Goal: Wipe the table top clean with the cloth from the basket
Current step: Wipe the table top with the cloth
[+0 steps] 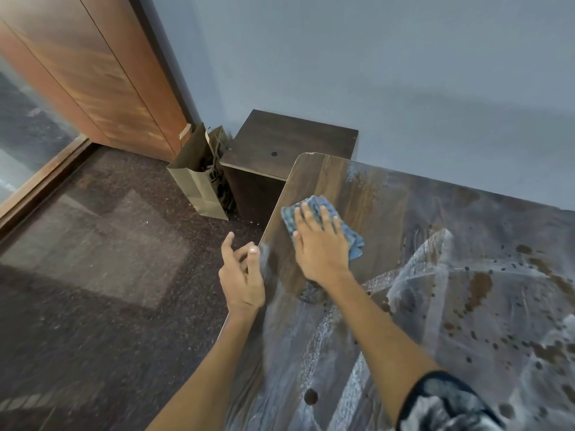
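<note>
A dark wooden table top (389,213) fills the right half of the view, smeared with white streaks and dotted with brown spots on its right part. A crumpled blue cloth (314,206) lies near the table's far left corner. My right hand (320,244) presses flat on the cloth with straight, spread fingers. My left hand (241,275) hovers at the table's left edge with loosely curled fingers and holds nothing. No basket is in view.
A low dark wooden cabinet (289,144) stands against the grey wall just beyond the table corner. A brown paper bag (199,181) sits on the speckled carpet beside it. A wooden door panel (102,73) rises at the left.
</note>
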Tool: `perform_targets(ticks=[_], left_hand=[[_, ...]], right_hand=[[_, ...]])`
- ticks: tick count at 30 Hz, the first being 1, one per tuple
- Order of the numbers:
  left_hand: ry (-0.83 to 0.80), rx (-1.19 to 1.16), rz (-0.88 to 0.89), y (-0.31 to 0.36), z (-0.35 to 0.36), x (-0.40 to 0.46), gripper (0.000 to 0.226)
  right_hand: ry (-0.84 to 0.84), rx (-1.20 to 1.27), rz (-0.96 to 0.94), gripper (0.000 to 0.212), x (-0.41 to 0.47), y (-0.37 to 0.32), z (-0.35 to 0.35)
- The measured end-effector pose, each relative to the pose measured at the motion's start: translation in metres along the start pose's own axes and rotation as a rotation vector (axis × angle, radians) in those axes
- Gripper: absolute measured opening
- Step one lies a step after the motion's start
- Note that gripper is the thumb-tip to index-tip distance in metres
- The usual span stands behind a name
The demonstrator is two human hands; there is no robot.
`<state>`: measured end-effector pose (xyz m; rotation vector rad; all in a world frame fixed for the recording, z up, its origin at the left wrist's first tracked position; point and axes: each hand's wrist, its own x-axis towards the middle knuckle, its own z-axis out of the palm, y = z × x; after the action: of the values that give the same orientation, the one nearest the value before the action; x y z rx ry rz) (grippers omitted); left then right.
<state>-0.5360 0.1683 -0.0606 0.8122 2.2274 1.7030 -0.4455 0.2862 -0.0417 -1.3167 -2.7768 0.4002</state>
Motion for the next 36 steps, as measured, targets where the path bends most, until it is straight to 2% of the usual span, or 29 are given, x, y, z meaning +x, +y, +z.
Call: perform_targets(ticks=[4, 6, 8, 10, 13, 16, 19, 22, 24, 26, 29, 31, 33, 36], left_hand=[[0.012, 0.018, -0.019, 0.002, -0.002, 0.000, 0.079], [0.015, 0.027, -0.039, 0.001, -0.004, 0.000, 0.078], [0.009, 0.033, -0.053, -0.001, -0.005, -0.001, 0.077], [0.009, 0.034, -0.067, -0.002, -0.006, -0.002, 0.079], [0.014, 0.047, -0.062, 0.001, -0.005, -0.004, 0.080], [0.036, 0.081, -0.056, 0.004, -0.005, -0.004, 0.082], [0.054, 0.100, -0.056, 0.003, -0.006, -0.003, 0.082], [0.026, 0.083, -0.040, 0.002, -0.006, -0.004, 0.080], [0.027, 0.056, -0.044, 0.001, -0.004, -0.004, 0.079], [0.027, 0.024, -0.036, 0.001, -0.005, -0.005, 0.080], [0.037, 0.017, -0.027, 0.002, -0.007, -0.004, 0.082], [0.032, 0.013, -0.028, 0.001, -0.007, -0.004, 0.081], [0.024, 0.003, -0.034, 0.000, -0.005, -0.003, 0.080], [0.036, 0.008, -0.031, 0.000, -0.004, -0.003, 0.078]], right_hand=[[-0.056, 0.031, -0.306, 0.052, -0.048, -0.036, 0.016], [-0.076, 0.016, -0.371, 0.052, -0.065, -0.028, 0.016], [-0.056, -0.009, -0.329, 0.050, -0.057, -0.013, 0.012], [-0.036, -0.010, -0.205, 0.049, -0.033, -0.006, 0.007], [-0.027, 0.031, -0.059, 0.050, -0.011, -0.021, 0.003], [-0.047, 0.045, -0.222, 0.052, -0.033, -0.039, 0.012], [-0.051, -0.028, -0.366, 0.050, -0.049, -0.027, 0.012], [-0.036, -0.086, -0.254, 0.049, -0.026, -0.013, 0.006], [-0.024, -0.025, -0.120, 0.049, -0.014, -0.019, 0.003], [-0.030, 0.036, -0.112, 0.050, -0.020, -0.030, 0.005], [-0.059, -0.003, -0.343, 0.051, -0.056, -0.032, 0.014], [-0.093, -0.040, -0.422, 0.050, -0.066, -0.020, 0.012], [-0.086, -0.083, -0.379, 0.049, -0.051, -0.009, 0.009], [-0.048, -0.048, -0.151, 0.050, -0.019, -0.013, 0.003]])
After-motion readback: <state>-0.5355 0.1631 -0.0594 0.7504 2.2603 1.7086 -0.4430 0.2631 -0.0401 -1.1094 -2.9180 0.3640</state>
